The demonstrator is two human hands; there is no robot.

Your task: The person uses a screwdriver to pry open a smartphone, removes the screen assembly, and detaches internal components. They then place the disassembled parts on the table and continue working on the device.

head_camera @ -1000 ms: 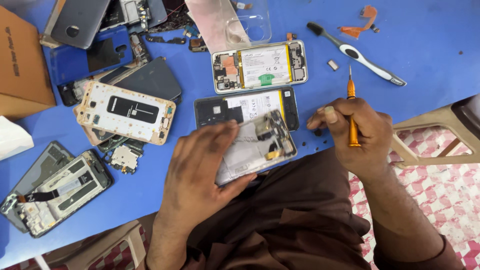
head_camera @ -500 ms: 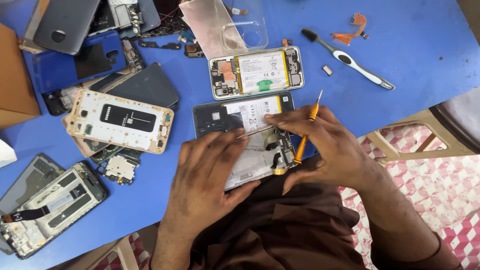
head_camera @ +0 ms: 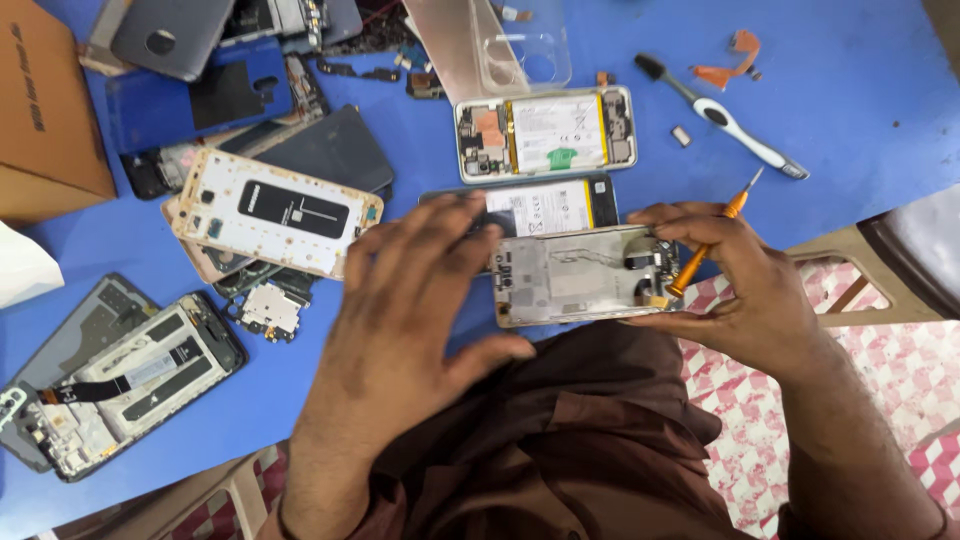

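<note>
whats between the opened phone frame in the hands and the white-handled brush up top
In the head view, between the phone frame and the brush lies bare blue table, crossed only by the orange screwdriver.

- The left hand (head_camera: 400, 320) is motion-blurred and covers the left end of the phone frame (head_camera: 580, 275).
- The right hand (head_camera: 740, 290) hides the frame's right end and the screwdriver (head_camera: 705, 250) tip.
- The box (head_camera: 45, 110) and the chair (head_camera: 920, 250) are cut off by the edges.
- The small parts on the opened phone (head_camera: 545, 132) are too small to tell.
</note>
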